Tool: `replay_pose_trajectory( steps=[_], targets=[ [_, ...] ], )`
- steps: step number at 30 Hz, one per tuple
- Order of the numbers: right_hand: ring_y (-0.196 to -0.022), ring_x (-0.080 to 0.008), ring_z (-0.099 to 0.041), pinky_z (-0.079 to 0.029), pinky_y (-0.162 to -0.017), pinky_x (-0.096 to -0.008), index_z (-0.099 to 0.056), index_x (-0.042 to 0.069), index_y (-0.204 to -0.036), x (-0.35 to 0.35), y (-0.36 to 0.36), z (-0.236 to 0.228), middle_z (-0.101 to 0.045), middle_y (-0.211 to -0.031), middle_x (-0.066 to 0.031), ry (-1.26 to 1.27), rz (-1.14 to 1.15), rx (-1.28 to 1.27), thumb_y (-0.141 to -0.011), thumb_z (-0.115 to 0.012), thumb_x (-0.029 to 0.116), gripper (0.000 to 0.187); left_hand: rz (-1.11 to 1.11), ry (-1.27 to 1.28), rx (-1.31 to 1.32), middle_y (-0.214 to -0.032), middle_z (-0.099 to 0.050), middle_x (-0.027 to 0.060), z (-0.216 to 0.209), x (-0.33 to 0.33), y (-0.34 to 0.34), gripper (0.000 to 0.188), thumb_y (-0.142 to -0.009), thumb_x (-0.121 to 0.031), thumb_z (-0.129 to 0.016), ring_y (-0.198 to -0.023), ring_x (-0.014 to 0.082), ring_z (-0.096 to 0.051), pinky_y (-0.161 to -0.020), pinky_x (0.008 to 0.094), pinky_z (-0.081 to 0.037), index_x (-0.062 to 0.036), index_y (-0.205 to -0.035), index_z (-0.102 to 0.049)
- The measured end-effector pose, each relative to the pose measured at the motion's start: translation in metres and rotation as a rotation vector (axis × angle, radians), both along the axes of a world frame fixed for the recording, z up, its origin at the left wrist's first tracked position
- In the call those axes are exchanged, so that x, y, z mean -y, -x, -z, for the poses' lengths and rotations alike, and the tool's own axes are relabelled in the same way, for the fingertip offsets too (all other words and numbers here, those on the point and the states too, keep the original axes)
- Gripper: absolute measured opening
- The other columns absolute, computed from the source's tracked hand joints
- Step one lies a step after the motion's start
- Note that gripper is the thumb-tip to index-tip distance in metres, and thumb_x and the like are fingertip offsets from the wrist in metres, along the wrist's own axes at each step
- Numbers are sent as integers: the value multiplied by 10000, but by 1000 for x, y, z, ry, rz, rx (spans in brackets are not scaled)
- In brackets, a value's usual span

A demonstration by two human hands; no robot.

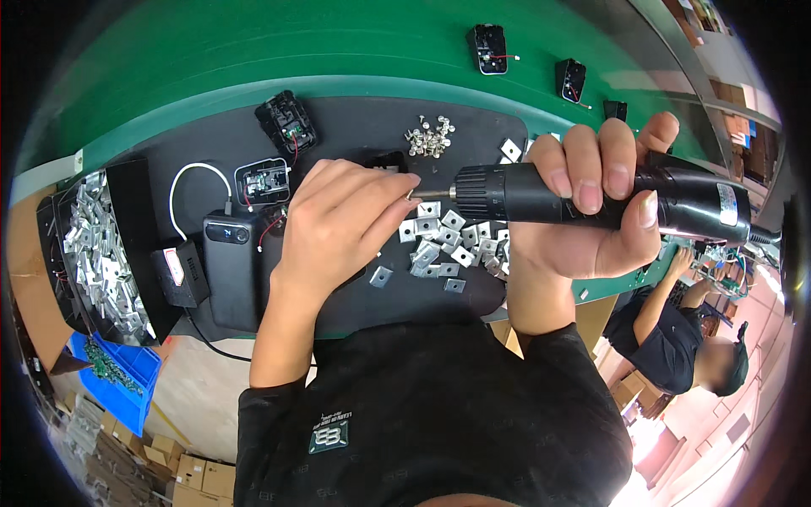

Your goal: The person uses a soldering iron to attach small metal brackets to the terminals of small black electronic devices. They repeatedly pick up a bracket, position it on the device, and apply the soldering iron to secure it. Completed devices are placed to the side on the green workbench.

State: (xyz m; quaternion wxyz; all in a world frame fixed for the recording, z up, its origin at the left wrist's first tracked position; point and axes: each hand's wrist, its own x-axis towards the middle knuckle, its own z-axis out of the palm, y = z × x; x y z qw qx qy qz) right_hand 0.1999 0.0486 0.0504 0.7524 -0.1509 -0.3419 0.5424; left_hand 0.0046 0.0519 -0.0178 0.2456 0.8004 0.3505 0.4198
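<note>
My right hand [591, 165] is wrapped round a black electric screwdriver [528, 193], held level with its bit pointing left. The fingertips of my left hand [342, 211] pinch a small screw [410, 195] at the end of the bit. Behind the bit lies a pile of loose screws [429, 138] on the dark mat [355, 118]. Small square metal plates [452, 241], each with a hole, are scattered below the screwdriver. A dark part [389, 160] beyond my left hand is mostly covered by it.
Open black housings [287, 122] with wires lie left of the screws; others [489, 49] sit on the green surface. At left stand a black power bank [230, 270] with a white cable, a bin of metal pieces [101, 262] and a blue bin [122, 372]. A co-worker [650, 338] is at right.
</note>
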Motion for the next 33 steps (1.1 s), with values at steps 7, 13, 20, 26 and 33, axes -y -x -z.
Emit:
replay_pose_trajectory(
  steps=[7, 13, 20, 26, 33],
  targets=[
    [-721, -109, -498, -414, -696, -296, -387, 71, -1324, -1, 5, 4, -490, -842, -9, -38, -56, 40, -869, -540, 166, 490, -31, 55, 36, -798, -677, 52, -4, 6, -1, 226, -701, -98, -757, -666, 203, -610, -615, 319, -447, -49, -913, -695],
    [-722, -109, -499, -416, -695, -291, -390, 64, -1319, 0, 6, 3, -496, -847, -11, -23, -65, 34, -864, -542, 166, 491, 9, 69, 21, -750, -672, 43, 0, 9, 3, 165, -709, -113, -766, -637, 198, -606, -598, 312, -441, -44, -834, -684],
    [-735, -103, -497, -414, -710, -283, -384, 67, -1330, -1, 1, 5, -487, -851, -7, -99, -169, 8, -864, -546, 168, 504, 4, 50, 87, -690, -652, 31, 2, 13, 6, 170, -683, -143, -788, -598, 186, -589, -564, 307, -420, -58, -769, -668],
    [-730, -108, -485, -400, -700, -296, -368, 75, -1353, 2, 5, 7, -471, -858, -11, -108, -133, 100, -873, -541, 176, 519, -23, 72, 13, -673, -650, 36, -1, 13, 5, 184, -634, -114, -804, -604, 200, -604, -591, 307, -445, -44, -747, -677],
    [-708, -120, -469, -388, -674, -306, -347, 74, -1381, 4, 10, 11, -462, -853, -21, -101, -95, 196, -873, -549, 176, 556, -45, 26, -30, -711, -659, 44, 4, 13, 3, 187, -645, -84, -791, -633, 198, -614, -605, 317, -454, -39, -783, -675]
  ],
)
